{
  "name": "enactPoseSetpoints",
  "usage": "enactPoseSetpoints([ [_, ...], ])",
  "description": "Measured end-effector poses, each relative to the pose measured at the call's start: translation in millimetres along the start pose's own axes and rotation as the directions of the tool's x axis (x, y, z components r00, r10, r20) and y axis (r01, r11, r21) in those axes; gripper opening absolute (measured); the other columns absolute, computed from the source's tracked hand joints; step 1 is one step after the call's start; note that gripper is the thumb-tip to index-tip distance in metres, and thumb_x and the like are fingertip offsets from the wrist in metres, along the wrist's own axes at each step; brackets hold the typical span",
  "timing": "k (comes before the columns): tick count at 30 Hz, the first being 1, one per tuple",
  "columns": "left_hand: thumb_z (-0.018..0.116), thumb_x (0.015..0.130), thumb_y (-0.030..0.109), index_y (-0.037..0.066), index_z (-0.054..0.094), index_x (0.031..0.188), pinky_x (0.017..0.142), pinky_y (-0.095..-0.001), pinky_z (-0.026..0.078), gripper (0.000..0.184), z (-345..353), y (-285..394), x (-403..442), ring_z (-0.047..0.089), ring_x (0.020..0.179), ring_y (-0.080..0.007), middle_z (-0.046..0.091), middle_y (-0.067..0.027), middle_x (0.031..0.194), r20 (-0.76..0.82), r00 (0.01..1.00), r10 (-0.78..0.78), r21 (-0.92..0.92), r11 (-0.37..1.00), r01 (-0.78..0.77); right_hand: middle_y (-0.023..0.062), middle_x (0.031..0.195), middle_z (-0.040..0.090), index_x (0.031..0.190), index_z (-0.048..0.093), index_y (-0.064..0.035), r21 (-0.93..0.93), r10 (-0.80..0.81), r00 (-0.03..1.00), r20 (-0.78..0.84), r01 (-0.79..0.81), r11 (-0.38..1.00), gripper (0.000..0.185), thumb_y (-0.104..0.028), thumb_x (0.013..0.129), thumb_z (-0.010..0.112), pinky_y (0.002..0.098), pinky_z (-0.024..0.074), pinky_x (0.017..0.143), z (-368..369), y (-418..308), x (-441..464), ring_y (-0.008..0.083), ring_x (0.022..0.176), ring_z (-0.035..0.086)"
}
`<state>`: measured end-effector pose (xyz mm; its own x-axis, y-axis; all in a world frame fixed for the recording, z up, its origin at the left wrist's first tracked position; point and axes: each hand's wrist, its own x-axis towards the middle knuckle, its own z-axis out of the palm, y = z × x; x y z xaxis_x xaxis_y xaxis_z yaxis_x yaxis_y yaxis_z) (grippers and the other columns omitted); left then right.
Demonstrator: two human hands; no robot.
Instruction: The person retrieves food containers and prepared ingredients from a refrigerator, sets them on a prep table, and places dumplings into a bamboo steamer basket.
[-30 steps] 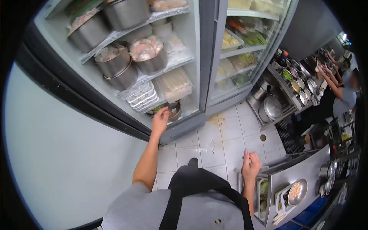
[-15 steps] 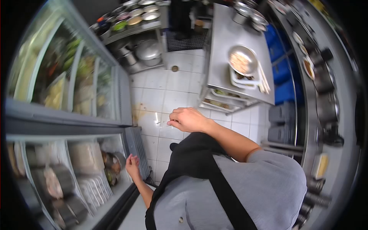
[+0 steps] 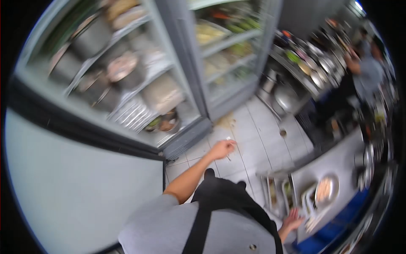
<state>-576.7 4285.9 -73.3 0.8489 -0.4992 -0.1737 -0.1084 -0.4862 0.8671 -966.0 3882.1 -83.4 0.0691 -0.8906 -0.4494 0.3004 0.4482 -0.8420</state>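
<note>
View: compared with half a second ago, the open fridge [image 3: 184,144] is shown at the upper left instead of the lower left, and the steel surface [image 3: 347,148] at the lower right instead of the upper right.
Left hand [image 3: 222,149]: shifted from beside the fridge to mid-frame, over the tiled floor [image 3: 253,134].
Right hand [image 3: 292,219]: now seen at the lower right, near the pale sticks [image 3: 312,224].
Left arm: extended, forearm angled up and rightward; fingers curled, but whether the grip is closed cannot be told through the blur.
Right grip: thumb and fingers held loosely apart.
Pan [image 3: 335,187]: seated on the surface at the lower right, filled with pinkish pieces [image 3: 324,189], overlapping a white tub [image 3: 308,197].
Open room: floor bounded by the fridge base at left and the surface's edge at right.
</note>
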Motion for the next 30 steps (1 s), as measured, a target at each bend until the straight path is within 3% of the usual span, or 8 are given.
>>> enactPoseSetpoints([
  [2,0.059,0.092,0.026,0.005,0.069,0.120,0.074,-0.0365,0.055,0.036,22.8,5.8,-5.1,0.071,0.080,-0.0252,0.073,-0.0170,0.088,-0.090,0.993,0.082,0.071,0.995,-0.075,0.0364,0.136,0.047,0.151,0.008,0.0052,-0.007,0.029,0.997,0.068,-0.028,1.000,0.082,-0.040,0.099,0.053,0.0510,0.0511,0.105,-7.9,-13.0,33.2,0.0459,0.121,0.057],
  [5,0.058,0.092,0.026,0.006,0.069,0.121,0.077,-0.0389,0.056,0.037,32.7,19.0,-16.6,0.071,0.084,-0.0293,0.074,-0.0180,0.093,0.016,0.998,-0.057,0.043,0.997,0.057,0.0188,0.123,0.061,0.132,0.050,0.0003,-0.083,-0.043,0.995,0.089,0.050,0.995,0.053,-0.036,0.095,0.063,0.0412,0.0583,0.092,18.0,-31.7,28.0,0.0313,0.106,0.065],
  [17,0.058,0.095,0.030,0.008,0.067,0.126,0.082,-0.0397,0.053,0.039,3.2,14.8,-41.1,0.069,0.089,-0.0307,0.072,-0.0184,0.098,-0.048,0.995,-0.087,0.079,0.993,0.091,0.0183,0.128,0.059,0.130,0.051,0.0016,-0.217,0.051,0.973,0.226,-0.001,0.976,0.042,-0.022,0.096,0.057,0.0464,0.0554,0.097,127.9,-6.5,-11.0,0.0337,0.112,0.062],
  [21,0.056,0.095,0.027,0.007,0.064,0.129,0.082,-0.0402,0.053,0.040,28.5,45.4,-21.7,0.069,0.090,-0.0310,0.072,-0.0181,0.098,0.169,0.985,0.039,0.068,0.996,-0.052,0.0181,0.129,0.058,0.130,0.051,0.0021,-0.209,0.061,0.964,0.258,-0.005,0.978,0.038,-0.017,0.097,0.054,0.0481,0.0544,0.099,135.5,0.8,-2.0,0.0345,0.114,0.061],
  [23,0.055,0.094,0.025,0.005,0.066,0.118,0.075,-0.0403,0.052,0.033,83.5,65.2,-0.8,0.065,0.078,-0.0287,0.069,-0.0152,0.087,0.072,0.910,0.408,-0.031,0.913,-0.406,0.0180,0.130,0.058,0.129,0.051,0.0023,-0.188,0.058,0.967,0.250,-0.010,0.982,0.037,-0.015,0.097,0.053,0.0490,0.0540,0.099,118.4,2.2,11.4,0.0349,0.115,0.061],
  [25,0.055,0.095,0.025,0.005,0.063,0.106,0.068,-0.0404,0.050,0.025,123.2,125.7,14.2,0.057,0.068,-0.0248,0.062,-0.0124,0.076,0.408,0.812,0.417,-0.154,0.908,-0.389,0.0179,0.131,0.058,0.129,0.051,0.0025,-0.138,0.048,0.979,0.197,-0.021,0.990,0.035,-0.012,0.097,0.052,0.0498,0.0535,0.100,66.8,2.2,26.1,0.0353,0.116,0.060],
  [28,0.055,0.098,0.028,0.005,0.061,0.106,0.069,-0.0409,0.051,0.024,210.2,197.2,17.7,0.062,0.074,-0.0225,0.066,-0.0114,0.079,0.408,0.743,0.531,-0.340,0.844,-0.416,0.0178,0.132,0.057,0.129,0.051,0.0028,0.004,0.040,0.990,0.134,-0.041,0.999,0.033,-0.009,0.097,0.050,0.0511,0.0528,0.101,4.5,18.0,34.1,0.0360,0.117,0.060],
  [30,0.060,0.095,0.029,0.003,0.061,0.114,0.076,-0.0414,0.054,0.033,247.7,223.5,25.7,0.068,0.084,-0.0260,0.071,-0.0143,0.089,0.577,0.717,0.390,-0.166,0.916,-0.365,0.0177,0.133,0.057,0.129,0.052,0.0030,0.081,0.022,0.988,0.153,-0.035,0.996,0.032,-0.006,0.098,0.049,0.0520,0.0523,0.102,-7.8,38.1,36.3,0.0364,0.118,0.059],
])
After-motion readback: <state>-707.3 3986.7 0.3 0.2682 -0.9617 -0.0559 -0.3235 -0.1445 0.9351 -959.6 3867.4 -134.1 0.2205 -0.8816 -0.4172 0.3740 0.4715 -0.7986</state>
